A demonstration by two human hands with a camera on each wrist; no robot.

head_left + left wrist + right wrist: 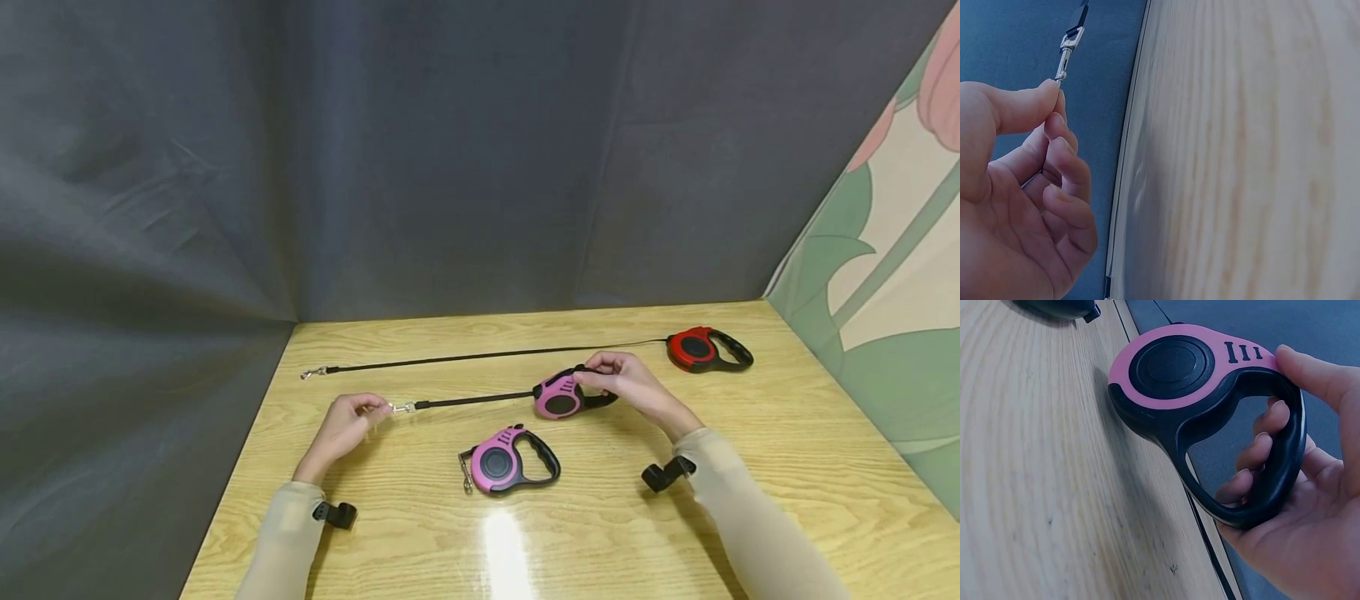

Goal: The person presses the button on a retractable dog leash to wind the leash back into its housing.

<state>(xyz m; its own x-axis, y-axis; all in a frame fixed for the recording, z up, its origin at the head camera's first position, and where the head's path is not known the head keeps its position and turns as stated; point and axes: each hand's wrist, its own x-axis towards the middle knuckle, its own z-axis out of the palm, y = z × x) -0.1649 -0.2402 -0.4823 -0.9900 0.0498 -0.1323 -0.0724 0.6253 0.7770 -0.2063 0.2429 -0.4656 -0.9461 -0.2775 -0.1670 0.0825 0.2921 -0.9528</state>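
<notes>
In my right hand [626, 385] I grip the black loop handle of a pink retractable dog leash [558, 395], the fingers curled through the loop and the thumb by its top in the right wrist view. A black strap [476, 401] runs from this leash leftward to a silver snap hook [1067, 56]. My left hand [347, 427] pinches the hook's end between thumb and forefinger, its other fingers loosely curled. The strap stretches straight between both hands, above the wooden table. A second pink retractable leash [497, 463] lies nearer me, its hook [466, 472] close against the casing.
Behind the hands lies a red retractable leash [692, 349], its long black strap [480, 356] drawn out left to a metal hook [313, 372]. A dark curtain [465, 167] stands behind the table [600, 542]. Flower-patterned fabric [892, 275] hangs at the right.
</notes>
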